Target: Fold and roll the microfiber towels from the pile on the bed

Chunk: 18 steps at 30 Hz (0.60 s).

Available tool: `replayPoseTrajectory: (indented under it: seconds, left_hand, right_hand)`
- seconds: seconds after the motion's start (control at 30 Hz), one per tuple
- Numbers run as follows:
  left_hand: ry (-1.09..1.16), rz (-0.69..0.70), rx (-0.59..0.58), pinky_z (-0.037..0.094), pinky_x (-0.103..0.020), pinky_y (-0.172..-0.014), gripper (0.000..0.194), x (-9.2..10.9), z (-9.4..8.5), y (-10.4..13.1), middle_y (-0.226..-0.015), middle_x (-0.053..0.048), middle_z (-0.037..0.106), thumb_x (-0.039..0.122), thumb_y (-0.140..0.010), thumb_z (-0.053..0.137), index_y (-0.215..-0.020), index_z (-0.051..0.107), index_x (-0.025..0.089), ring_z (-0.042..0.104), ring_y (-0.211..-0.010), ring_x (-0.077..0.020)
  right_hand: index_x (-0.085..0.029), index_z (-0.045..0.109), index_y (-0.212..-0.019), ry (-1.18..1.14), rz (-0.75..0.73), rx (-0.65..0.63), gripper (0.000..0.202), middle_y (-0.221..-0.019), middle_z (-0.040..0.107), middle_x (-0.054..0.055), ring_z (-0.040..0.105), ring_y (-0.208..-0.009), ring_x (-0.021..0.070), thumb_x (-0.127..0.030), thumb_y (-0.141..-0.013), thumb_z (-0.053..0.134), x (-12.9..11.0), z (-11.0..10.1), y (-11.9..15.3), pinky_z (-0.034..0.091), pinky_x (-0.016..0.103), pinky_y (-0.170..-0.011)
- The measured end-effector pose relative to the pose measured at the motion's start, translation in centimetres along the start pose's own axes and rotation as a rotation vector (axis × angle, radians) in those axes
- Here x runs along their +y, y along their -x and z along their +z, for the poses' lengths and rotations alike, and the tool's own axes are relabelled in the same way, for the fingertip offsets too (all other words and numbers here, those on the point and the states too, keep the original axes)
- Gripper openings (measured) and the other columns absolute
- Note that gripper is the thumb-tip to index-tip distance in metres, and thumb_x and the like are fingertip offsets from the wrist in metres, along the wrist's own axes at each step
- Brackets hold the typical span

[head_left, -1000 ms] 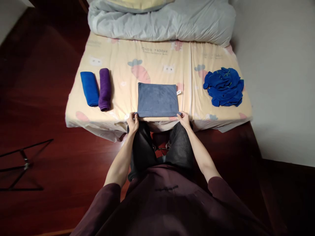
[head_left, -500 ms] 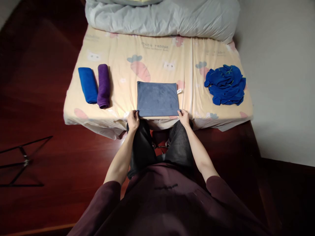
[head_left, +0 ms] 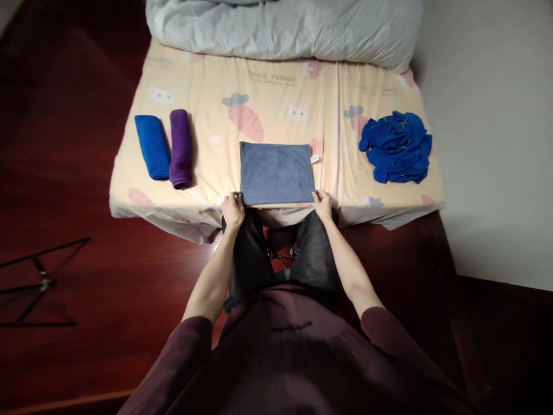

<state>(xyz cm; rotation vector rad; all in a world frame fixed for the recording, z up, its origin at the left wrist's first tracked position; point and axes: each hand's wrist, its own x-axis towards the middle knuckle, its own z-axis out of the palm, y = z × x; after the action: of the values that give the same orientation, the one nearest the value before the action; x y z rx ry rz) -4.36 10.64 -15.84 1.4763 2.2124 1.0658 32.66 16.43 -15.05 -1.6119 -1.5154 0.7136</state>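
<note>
A grey-blue cloth (head_left: 276, 170) lies flat as a rectangle near the bed's front edge, with a white tag at its right side. My left hand (head_left: 234, 210) pinches its near left corner. At the near right corner, my right hand (head_left: 322, 206) has its fingers closed on the same cloth. Further left lie a blue folded cloth (head_left: 152, 147) and, beside it, a purple rolled cloth (head_left: 180, 148). On the right side of the bed is a crumpled blue cloth (head_left: 396, 147).
The bed (head_left: 207, 86) has a yellow sheet with carrot prints. A pale quilt (head_left: 280, 31) is bunched along its far side. A black metal stand (head_left: 43, 282) is on the dark red floor at left. A white wall (head_left: 496, 144) borders the bed's right side.
The view has shifted very slightly. Both hands stay at the near corners of the grey-blue cloth, and its shape looks the same.
</note>
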Motion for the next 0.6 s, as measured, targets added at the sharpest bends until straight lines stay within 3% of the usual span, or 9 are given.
replayPoseTrajectory:
  seconds: [0.37, 0.6]
  left_hand:
    - [-0.006, -0.008, -0.033, 0.048, -0.050, -0.102, 0.022, 0.47, -0.32, 0.14, -0.101, -0.016, 0.067, 0.039, -0.106, 0.050, -0.104, 0.062, 0.022, 0.067, -0.109, -0.0365]
    - [0.020, 0.065, -0.050, 0.046, -0.051, -0.105, 0.022, 0.37, -0.58, 0.20, -0.104, -0.017, 0.067, 0.041, -0.105, 0.048, -0.098, 0.059, 0.024, 0.062, -0.114, -0.0361]
  right_hand:
    - [-0.022, 0.072, -0.092, 0.013, 0.002, 0.038, 0.042, -0.089, 0.077, 0.011, 0.071, -0.084, 0.0260, -0.062, -0.097, 0.059, 0.10, 0.25, -0.16, 0.059, 0.037, -0.087]
    - [-0.020, 0.073, -0.093, -0.067, 0.058, 0.114, 0.031, -0.092, 0.078, 0.012, 0.075, -0.087, 0.0262, -0.050, -0.090, 0.071, 0.38, 0.27, -0.36, 0.062, 0.039, -0.088]
